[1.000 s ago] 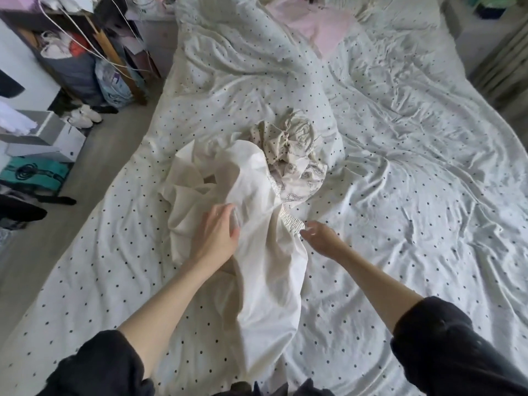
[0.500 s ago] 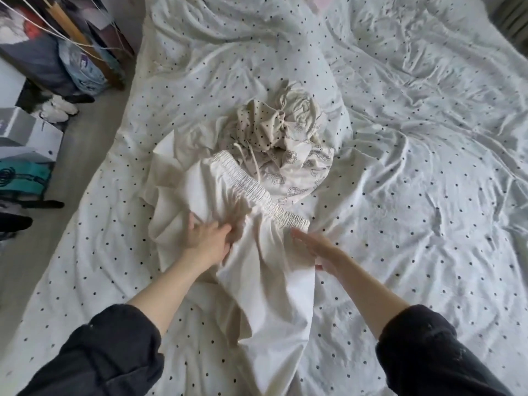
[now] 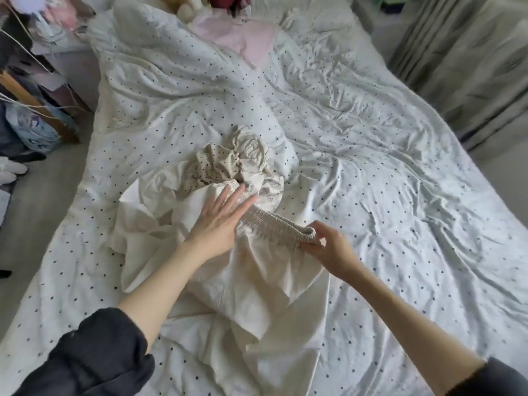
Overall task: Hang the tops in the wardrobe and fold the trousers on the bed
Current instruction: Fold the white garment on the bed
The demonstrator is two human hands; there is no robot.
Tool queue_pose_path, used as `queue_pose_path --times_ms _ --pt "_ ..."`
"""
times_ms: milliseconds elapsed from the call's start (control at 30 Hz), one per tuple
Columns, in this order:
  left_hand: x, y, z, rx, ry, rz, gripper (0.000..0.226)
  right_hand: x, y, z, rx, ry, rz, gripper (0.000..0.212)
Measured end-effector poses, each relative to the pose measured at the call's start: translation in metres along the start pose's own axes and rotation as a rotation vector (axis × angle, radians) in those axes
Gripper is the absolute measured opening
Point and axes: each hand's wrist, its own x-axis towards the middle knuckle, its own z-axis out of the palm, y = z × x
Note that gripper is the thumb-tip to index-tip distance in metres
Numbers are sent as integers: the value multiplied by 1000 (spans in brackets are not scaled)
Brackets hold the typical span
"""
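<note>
One head-worn view looks forward and down along the bed point(image 3: 371, 167) from its foot. It sits close above both forearms.

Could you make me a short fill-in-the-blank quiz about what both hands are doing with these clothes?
1. The right hand pinches the cream trousers' elastic ____.
2. The left hand lies ____ on the trousers, fingers straight.
3. The bunched printed garment lies on the ____-patterned duvet.

Missing words: waistband; flat; dot

Soft, even daylight on my bed point(image 3: 371, 172), shadows faint in the creases. Edges bend and smear; shelves point(image 3: 31, 81) at left are blurred.
</note>
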Motion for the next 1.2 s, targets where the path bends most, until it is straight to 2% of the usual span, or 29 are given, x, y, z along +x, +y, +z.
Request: queue_pose_path --times_ms 67,133,233,333,433,500,567,667,733,833,867,1000,1100,1200 --pt "18 25 -7 60 -166 165 111 -17 0 -18 -49 23 -48 20" --pt "30 56 -7 106 -309 319 111 -40 10 -40 -67 81 -73 15" --pt "38 103 -3 106 -433 429 78 -73 36 -68 -28 115 -8 13" --pt "46 140 -3 -39 -486 419 51 -100 65 -92 144 181 88 10" --pt "59 167 0 4 -428 488 32 -115 91 -108 219 224 103 11" --pt "67 198 8 62 -476 537 20 -125 116 -124 243 226 99 15" --pt "69 211 12 43 -494 510 15 -125 129 -134 264 206 86 15" --pt "82 253 16 -12 -345 446 14 -126 165 -170 344 211 67 20" --pt "100 294 16 -10 -179 395 12 -123 194 -202 393 207 79 18" --pt "144 355 14 87 81 441 17 -110 229 -246 593 211 132 9" --pt "160 379 13 113 126 463 19 -106 243 -262 657 232 162 7" --pt "228 479 8 166 275 571 28 -92 303 -331 868 370 274 26" --pt "277 549 9 215 325 641 27 -86 345 -374 999 453 279 16" --pt "318 609 18 252 364 701 26 -81 385 -413 1105 601 311 15"
